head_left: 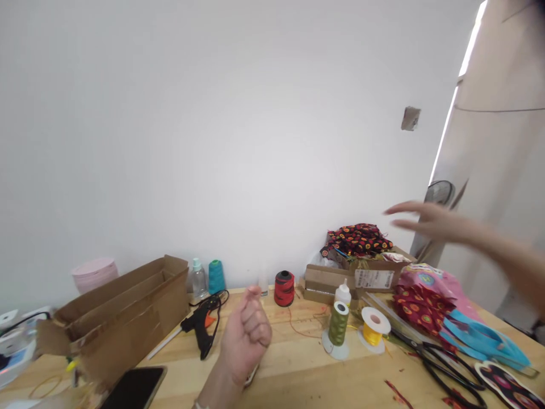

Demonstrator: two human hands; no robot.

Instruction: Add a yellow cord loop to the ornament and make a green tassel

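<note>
My left hand (247, 328) is raised above the middle of the wooden table, with its fingers curled in and the index finger bent near the thumb. What it holds, if anything, is hidden. Behind it stands a cone of red and black thread (284, 288), with a loose red strand trailing over the wood. High at the right, my right hand (426, 220) is stretched out in the air, slightly blurred. Its fingers and thumb are apart and I see nothing in them. Below it sits a carton (377, 278) heaped with dark patterned fabric (360, 240).
A long cardboard box (128, 324), a phone (134, 389) and a black glue gun (202, 326) are at the left. Right of centre are a green thread cone (338, 326) and a yellow spool (373, 329). Black scissors (447, 363) lie near blue strips (485, 338). A wall (238, 142) rises behind.
</note>
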